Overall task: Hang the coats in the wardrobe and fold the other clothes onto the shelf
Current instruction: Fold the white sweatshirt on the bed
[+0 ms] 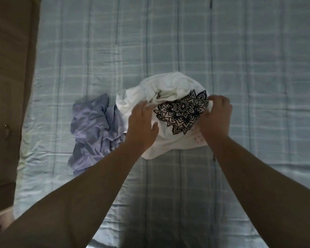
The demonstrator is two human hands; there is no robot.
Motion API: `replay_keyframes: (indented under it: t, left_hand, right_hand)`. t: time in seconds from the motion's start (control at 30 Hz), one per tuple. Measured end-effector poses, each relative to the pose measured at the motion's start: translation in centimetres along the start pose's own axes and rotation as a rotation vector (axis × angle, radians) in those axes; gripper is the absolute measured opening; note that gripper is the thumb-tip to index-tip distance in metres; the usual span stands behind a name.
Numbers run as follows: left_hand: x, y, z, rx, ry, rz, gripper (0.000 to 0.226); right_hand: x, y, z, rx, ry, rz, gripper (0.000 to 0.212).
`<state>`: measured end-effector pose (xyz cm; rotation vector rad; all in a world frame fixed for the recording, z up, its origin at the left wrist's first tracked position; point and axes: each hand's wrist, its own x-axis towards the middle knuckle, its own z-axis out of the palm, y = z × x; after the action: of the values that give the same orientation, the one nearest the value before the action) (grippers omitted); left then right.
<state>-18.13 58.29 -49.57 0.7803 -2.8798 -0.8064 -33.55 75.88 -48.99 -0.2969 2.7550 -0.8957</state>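
Left hand (141,122) and right hand (216,116) each pinch the crumpled white mandala-print T-shirt (168,90) on the checked bedsheet (240,59). A lilac garment (91,126) lies touching it at nine o'clock.

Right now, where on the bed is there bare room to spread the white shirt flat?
Bare bedsheet lies right of and beyond the white shirt. Crowded on its left: the purple garment touches it, with a wooden cabinet past that.

Dim, bluish, soft-focus view with wide-angle bending at the edges and a sheen on the bedsheet (168,221).
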Motion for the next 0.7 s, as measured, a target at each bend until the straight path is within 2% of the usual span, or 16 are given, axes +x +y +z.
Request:
replay_keyframes:
  t: [0.03, 0.1, 0.17, 0.2, 0.3, 0.37, 0.43, 0.5, 0.57, 0.7]
  left_hand:
    - [-1.0, -0.7, 0.5, 0.040, -0.051, -0.015, 0.065]
    - [-2.6, -2.0, 1.2, 0.094, -0.148, -0.112, 0.078]
    - [-3.2, -3.0, 1.3, 0.050, -0.159, -0.261, 0.086]
    - [-3.1, -3.4, 1.2, -0.006, -0.137, -0.349, 0.083]
    - [-2.7, -4.2, 0.1, -0.214, -0.093, -0.598, 0.061]
    - [-3.4, -4.2, -0.7, -0.265, -0.129, -0.638, 0.050]
    - [-4.7, -3.5, -1.6, -0.321, -0.170, -0.710, 0.048]
    - [-6.5, -2.7, -2.7, -0.422, -0.206, -0.793, 0.046]
    - [-8.6, -2.1, -4.1, -0.553, -0.272, -0.833, 0.045]
    - [-14.4, -0.8, -6.0, -0.803, -0.421, -0.843, 0.081]
  right_hand:
    - [-0.8, 0.2, 0.6, -0.013, -0.053, -0.097, 0.047]
    - [-3.1, 1.0, 2.2, -0.121, -0.268, -0.239, 0.053]
    - [-5.4, 1.9, 3.5, -0.334, -0.458, -0.279, 0.071]
    - [-6.1, 2.4, 3.8, -0.396, -0.488, -0.271, 0.074]
    - [-6.7, 2.0, 3.3, -0.359, -0.413, -0.177, 0.051]
    - [-6.9, 1.4, 2.5, -0.281, -0.421, -0.114, 0.032]
    - [-7.7, 1.3, 1.3, -0.245, -0.467, -0.065, 0.020]
    - [-9.2, 1.4, -0.3, -0.302, -0.513, -0.011, 0.022]
    - [-10.9, 1.8, -2.2, -0.402, -0.526, 0.023, 0.033]
    - [-15.3, 4.1, -5.5, -0.519, -0.557, 0.081, 0.033]
